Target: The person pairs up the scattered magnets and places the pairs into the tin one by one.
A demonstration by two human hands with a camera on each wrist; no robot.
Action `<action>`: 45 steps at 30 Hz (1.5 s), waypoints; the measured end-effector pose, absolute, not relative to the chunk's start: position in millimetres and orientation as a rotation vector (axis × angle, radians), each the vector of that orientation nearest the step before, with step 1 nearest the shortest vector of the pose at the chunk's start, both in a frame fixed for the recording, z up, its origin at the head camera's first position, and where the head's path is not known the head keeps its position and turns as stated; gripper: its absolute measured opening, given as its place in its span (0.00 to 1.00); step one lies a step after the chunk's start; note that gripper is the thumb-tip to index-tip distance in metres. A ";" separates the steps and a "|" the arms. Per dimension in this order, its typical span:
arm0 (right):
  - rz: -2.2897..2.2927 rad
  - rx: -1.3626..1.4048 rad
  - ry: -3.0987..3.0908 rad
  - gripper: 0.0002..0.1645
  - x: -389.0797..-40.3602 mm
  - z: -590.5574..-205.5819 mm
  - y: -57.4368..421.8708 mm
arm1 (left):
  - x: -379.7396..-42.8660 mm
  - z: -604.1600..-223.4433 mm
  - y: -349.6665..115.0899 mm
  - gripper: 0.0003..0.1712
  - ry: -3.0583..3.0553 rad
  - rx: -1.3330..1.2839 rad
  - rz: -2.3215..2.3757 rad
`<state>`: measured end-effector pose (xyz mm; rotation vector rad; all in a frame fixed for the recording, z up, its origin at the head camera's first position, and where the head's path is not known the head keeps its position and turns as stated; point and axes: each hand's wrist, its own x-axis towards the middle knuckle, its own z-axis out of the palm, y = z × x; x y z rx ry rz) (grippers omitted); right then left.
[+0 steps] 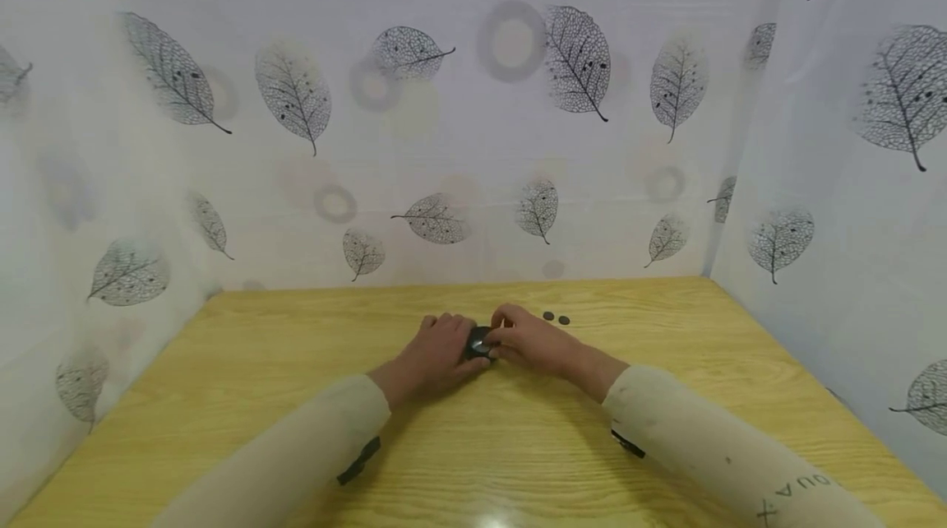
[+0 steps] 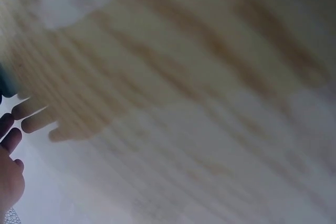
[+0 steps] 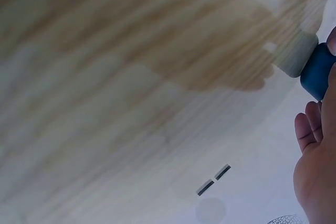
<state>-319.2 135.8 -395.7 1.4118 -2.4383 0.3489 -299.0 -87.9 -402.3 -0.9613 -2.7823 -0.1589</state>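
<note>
A small black round object [image 1: 479,340] with a shiny silvery spot in its middle is held between both hands, low over the table. My left hand [image 1: 436,351] grips its left side, thumb along the near edge and fingers at the far edge. From the right, my right hand [image 1: 536,340] holds it with bent fingers and thumb, covering part of it. In the right wrist view it looks like a thick dark blue body [image 3: 315,74] beside the fingers. The left wrist view catches only part of the left hand [image 2: 9,177] and a dark edge of the object.
Two small dark discs [image 1: 556,318] lie on the wood-grain table [image 1: 473,446], just beyond and right of the right hand. A white leaf-print curtain [image 1: 473,141] encloses the back and both sides. The glossy tabletop reflects the hands.
</note>
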 end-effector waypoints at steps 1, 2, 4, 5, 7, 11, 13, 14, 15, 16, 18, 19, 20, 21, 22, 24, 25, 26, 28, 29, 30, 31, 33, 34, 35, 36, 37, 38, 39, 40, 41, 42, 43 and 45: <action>0.350 1.412 -2.442 0.11 -318.7 -395.5 136.1 | -299.0 -402.6 -87.6 0.35 -2.783 -0.963 -0.162; 0.347 1.409 -2.449 0.11 -318.3 -395.3 136.4 | -298.9 -402.7 -87.2 0.35 -2.786 -0.963 -0.166; 0.360 1.389 -2.462 0.12 -317.1 -394.8 137.4 | -298.7 -402.7 -86.7 0.35 -2.792 -0.959 -0.168; 0.370 1.377 -2.469 0.13 -316.7 -394.5 138.0 | -298.6 -402.5 -86.6 0.35 -2.795 -0.960 -0.172; 0.396 1.354 -2.461 0.14 -316.2 -394.1 139.5 | -298.4 -401.9 -86.5 0.36 -2.798 -0.961 -0.177; 0.423 1.360 -2.378 0.11 -316.4 -392.3 142.4 | -298.1 -400.6 -86.9 0.36 -2.784 -0.970 -0.189; 0.418 1.387 -2.322 0.09 -317.3 -391.8 143.1 | -298.2 -400.3 -87.1 0.35 -2.777 -0.973 -0.191; 0.415 1.395 -2.305 0.09 -317.4 -391.2 143.2 | -298.1 -400.1 -87.1 0.35 -2.774 -0.972 -0.194; 0.415 1.402 -2.290 0.09 -317.5 -390.7 143.2 | -297.8 -399.7 -87.1 0.35 -2.777 -0.973 -0.194; 0.415 1.407 -2.281 0.08 -317.6 -390.2 143.1 | -297.8 -399.4 -87.0 0.36 -2.780 -0.971 -0.193; 0.418 1.408 -2.272 0.08 -317.7 -389.4 143.0 | -298.0 -399.2 -86.8 0.36 -2.781 -0.970 -0.195; 0.419 1.404 -2.274 0.08 -317.5 -389.2 142.8 | -298.0 -399.1 -86.6 0.36 -2.782 -0.969 -0.196; 0.421 1.400 -2.277 0.08 -317.2 -388.8 142.7 | -297.9 -399.0 -86.5 0.36 -2.785 -0.968 -0.196; 0.422 1.397 -2.281 0.08 -317.4 -389.0 142.7 | -298.1 -398.9 -86.4 0.36 -2.787 -0.968 -0.193; 0.421 1.393 -2.286 0.08 -317.5 -389.3 142.6 | -298.3 -399.1 -86.2 0.36 -2.787 -0.966 -0.193; 0.420 1.387 -2.294 0.07 -317.6 -389.7 142.7 | -298.6 -399.4 -85.9 0.36 -2.785 -0.964 -0.191; 0.421 1.385 -2.297 0.07 -317.6 -389.8 142.7 | -298.8 -399.6 -85.8 0.36 -2.784 -0.963 -0.187; 0.421 1.383 -2.299 0.07 -317.6 -389.8 142.8 | -298.9 -399.9 -85.7 0.36 -2.781 -0.962 -0.184; 0.423 1.378 -2.304 0.07 -317.2 -389.5 142.7 | -299.2 -400.4 -85.5 0.35 -2.775 -0.960 -0.180; 0.425 1.376 -2.308 0.07 -316.9 -389.2 142.6 | -299.3 -400.6 -85.5 0.35 -2.775 -0.959 -0.175; 0.424 1.371 -2.315 0.07 -316.5 -388.8 142.5 | -299.4 -400.9 -85.5 0.35 -2.777 -0.959 -0.175; 0.426 1.371 -2.321 0.08 -316.2 -388.4 142.6 | -299.5 -401.3 -85.4 0.35 -2.777 -0.959 -0.171; 0.432 1.366 -2.340 0.08 -314.9 -387.2 142.1 | -299.6 -401.8 -85.3 0.35 -2.783 -0.957 -0.171; 0.437 1.365 -2.351 0.08 -314.3 -386.6 141.9 | -299.5 -402.1 -85.4 0.35 -2.788 -0.956 -0.173; 0.441 1.365 -2.363 0.08 -313.8 -386.0 141.6 | -299.4 -402.3 -85.5 0.35 -2.791 -0.955 -0.178; 0.444 1.364 -2.376 0.08 -313.4 -385.5 141.2 | -299.3 -402.7 -85.7 0.35 -2.794 -0.955 -0.181; 0.446 1.364 -2.387 0.08 -312.8 -384.7 141.2 | -299.0 -402.6 -85.6 0.35 -2.795 -0.954 -0.182; 0.448 1.361 -2.397 0.09 -312.1 -383.8 140.9 | -298.8 -402.5 -85.7 0.34 -2.797 -0.953 -0.185; 0.445 1.360 -2.409 0.09 -312.0 -383.6 140.8 | -298.6 -402.4 -85.8 0.34 -2.793 -0.954 -0.190; 0.445 1.360 -2.418 0.09 -311.8 -383.5 140.7 | -298.4 -402.6 -85.9 0.34 -2.789 -0.955 -0.197; 0.442 1.362 -2.424 0.09 -311.8 -383.4 140.7 | -298.5 -403.2 -86.0 0.33 -2.784 -0.956 -0.199; 0.438 1.366 -2.427 0.08 -311.9 -383.6 140.8 | -298.4 -403.7 -86.0 0.33 -2.782 -0.957 -0.201; 0.436 1.377 -2.430 0.08 -312.1 -383.9 140.9 | -298.3 -404.0 -85.9 0.33 -2.780 -0.958 -0.206; 0.416 1.398 -2.437 0.07 -312.9 -385.2 140.7 | -298.1 -404.2 -85.4 0.34 -2.778 -0.964 -0.220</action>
